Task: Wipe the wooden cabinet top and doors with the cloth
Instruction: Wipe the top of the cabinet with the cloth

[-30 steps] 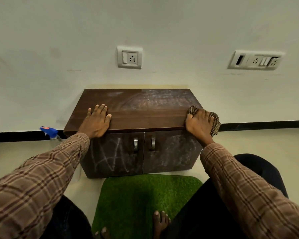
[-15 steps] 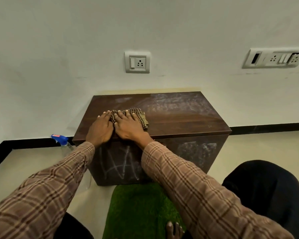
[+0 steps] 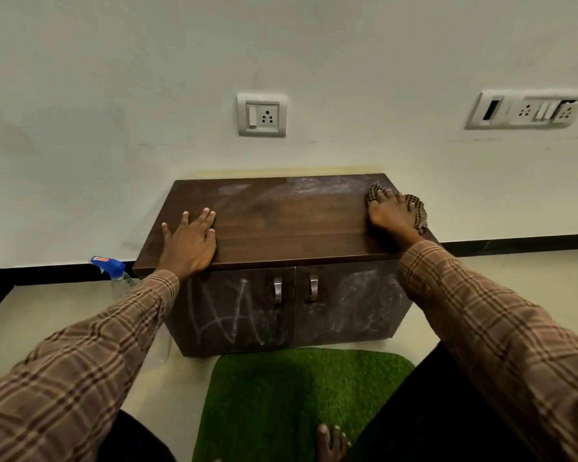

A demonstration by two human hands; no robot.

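Note:
A low dark wooden cabinet (image 3: 287,225) stands against the white wall, with two doors (image 3: 241,311) marked by white chalk scribbles and smears. Chalky dust streaks its top along the back edge. My right hand (image 3: 389,211) presses a checked brown cloth (image 3: 419,213) flat on the top at the right end, near the back. My left hand (image 3: 189,241) lies flat with fingers spread on the top's front left corner, holding nothing.
A spray bottle with a blue head (image 3: 109,266) stands on the floor left of the cabinet. A green grass mat (image 3: 281,405) lies in front, with my bare toes (image 3: 331,443) on it. Two socket plates (image 3: 262,115) are on the wall above.
My right hand swept the cloth from the right end to the left beside my left hand, then back to the right end, farther back. My left hand stayed on the front left corner.

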